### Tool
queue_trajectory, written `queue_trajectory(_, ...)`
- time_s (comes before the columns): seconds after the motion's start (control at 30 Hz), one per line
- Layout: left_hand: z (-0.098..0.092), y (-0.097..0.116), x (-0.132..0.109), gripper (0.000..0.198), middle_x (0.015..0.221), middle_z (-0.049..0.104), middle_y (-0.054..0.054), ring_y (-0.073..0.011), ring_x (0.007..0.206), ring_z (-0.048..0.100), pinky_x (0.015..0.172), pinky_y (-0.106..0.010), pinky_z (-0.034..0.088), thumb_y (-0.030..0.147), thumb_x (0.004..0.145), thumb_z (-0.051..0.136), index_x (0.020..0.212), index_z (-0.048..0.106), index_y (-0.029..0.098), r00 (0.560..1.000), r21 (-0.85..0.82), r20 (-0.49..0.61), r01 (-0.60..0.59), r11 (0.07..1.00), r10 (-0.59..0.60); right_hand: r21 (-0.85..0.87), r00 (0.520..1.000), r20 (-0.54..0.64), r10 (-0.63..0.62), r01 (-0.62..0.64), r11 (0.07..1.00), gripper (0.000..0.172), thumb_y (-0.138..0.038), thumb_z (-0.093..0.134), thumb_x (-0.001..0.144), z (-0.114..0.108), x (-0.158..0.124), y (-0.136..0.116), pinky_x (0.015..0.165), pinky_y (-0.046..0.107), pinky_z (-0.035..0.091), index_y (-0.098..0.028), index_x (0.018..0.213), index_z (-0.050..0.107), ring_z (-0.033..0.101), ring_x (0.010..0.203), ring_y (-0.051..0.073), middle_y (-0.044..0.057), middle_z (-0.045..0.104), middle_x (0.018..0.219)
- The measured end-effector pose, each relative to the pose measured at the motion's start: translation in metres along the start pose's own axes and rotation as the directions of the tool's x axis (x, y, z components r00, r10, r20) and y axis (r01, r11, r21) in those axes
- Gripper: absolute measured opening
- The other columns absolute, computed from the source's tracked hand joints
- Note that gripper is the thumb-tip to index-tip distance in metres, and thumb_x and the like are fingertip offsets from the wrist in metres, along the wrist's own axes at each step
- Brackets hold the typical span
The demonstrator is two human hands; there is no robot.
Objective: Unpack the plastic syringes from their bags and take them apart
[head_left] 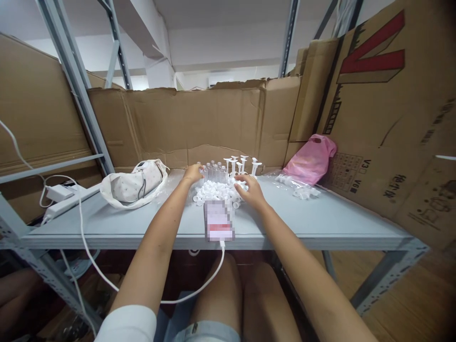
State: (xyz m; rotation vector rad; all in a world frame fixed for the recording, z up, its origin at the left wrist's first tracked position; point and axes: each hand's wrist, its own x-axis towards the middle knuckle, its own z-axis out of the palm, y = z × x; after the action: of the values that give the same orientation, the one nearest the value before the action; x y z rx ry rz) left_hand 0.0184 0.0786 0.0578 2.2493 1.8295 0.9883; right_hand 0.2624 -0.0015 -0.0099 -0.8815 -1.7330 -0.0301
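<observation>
Several small clear bottles [215,172] stand grouped at the back middle of the table. My left hand [193,174] is at the group's left end, its fingers closed around a clear bottle that they partly hide. In front of the bottles lies a heap of small white plastic caps [213,191]. My right hand [252,191] hovers at the heap's right side, thumb and fingers apart, with nothing visible between them. Behind it, several white plunger-like pieces with flat tops [243,164] stand upright. A phone [218,221] with a blurred screen lies before the heap, near the table's front edge.
A white cable [210,280] hangs from the phone below the edge. On the left are a white cloth bag [135,185] and a power strip [71,202]. A pink plastic bag [309,159] sits at right. Cardboard [199,118] walls the grey table [302,218].
</observation>
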Motion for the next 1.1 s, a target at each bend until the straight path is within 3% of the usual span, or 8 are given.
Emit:
queue_trajectory(0.83, 0.032, 0.007, 0.017, 0.043, 0.120, 0.061, -0.014, -0.0228, 0.112, 0.058, 0.099, -0.030, 0.041, 0.020, 0.079, 0.064, 0.122, 0.058, 0.016, 0.999, 0.043, -0.043, -0.019, 0.999, 0.021, 0.003, 0.998, 0.024, 0.053, -0.053, 0.999, 0.019, -0.030, 0.054, 0.078, 0.003, 0.000, 0.003, 0.080, 0.039, 0.046, -0.021, 0.093, 0.063, 0.059, 0.084, 0.021, 0.007, 0.068, 0.097)
queue_trajectory(1.1, 0.038, 0.014, 0.009, 0.056, 0.134, 0.051, -0.018, -0.0241, 0.125, 0.050, 0.104, -0.031, 0.036, 0.025, 0.083, 0.058, 0.137, 0.043, 0.015, 1.000, 0.026, -0.020, -0.021, 0.999, 0.022, -0.014, 0.996, 0.002, 0.087, -0.087, 0.996, 0.020, -0.029, 0.052, 0.078, 0.002, 0.000, 0.001, 0.079, 0.038, 0.047, -0.020, 0.092, 0.063, 0.059, 0.082, 0.021, 0.007, 0.068, 0.095)
